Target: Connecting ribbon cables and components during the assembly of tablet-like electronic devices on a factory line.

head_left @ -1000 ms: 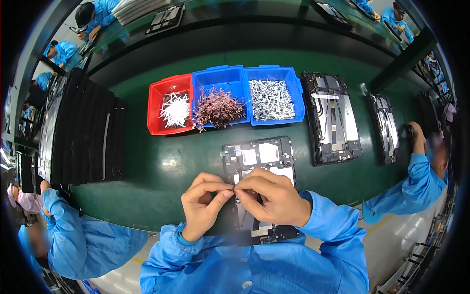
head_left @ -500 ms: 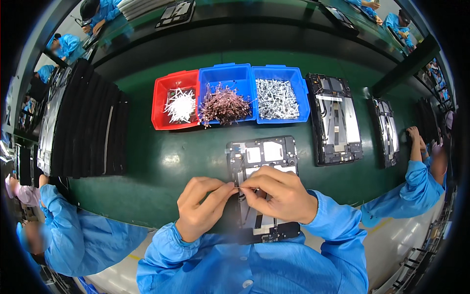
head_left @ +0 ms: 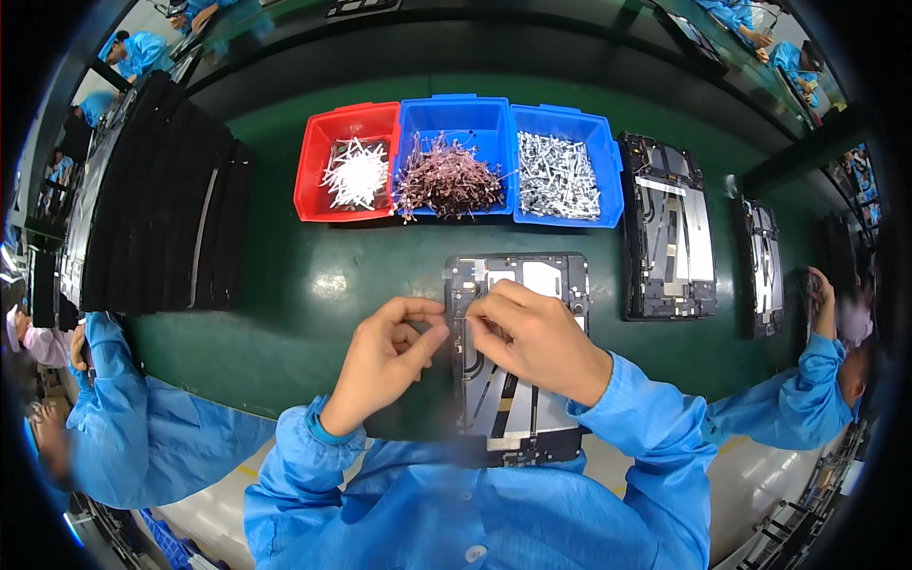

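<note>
An opened tablet [head_left: 560, 418], its dark frame and silvery inside exposed, lies on the green table in front of me. Over its upper left part, my right hand [head_left: 541, 342] is closed in a pinch, its fingertips by the left edge. Whatever it pinches is too small to make out. My left hand [head_left: 389, 356] hovers just left of the tablet, thumb and fingers apart, with nothing visible between them. Beyond the tablet stand a red bin [head_left: 309, 180] of white strips, a blue bin [head_left: 456, 114] of thin coppery cable pieces and another blue bin [head_left: 613, 190] of small silver-white parts.
A tall stack of black-edged trays or panels [head_left: 161, 209] stands at the left. More opened tablets [head_left: 674, 237] lie in a pile right of the bins, with another pile [head_left: 763, 266] farther right. A dark shelf [head_left: 456, 57] spans the back. Co-workers in blue sit on both sides.
My left hand has parted from the right, its pinch opening. My right hand has shifted up along the tablet's left side, still pinching. The whole view has shifted slightly.
</note>
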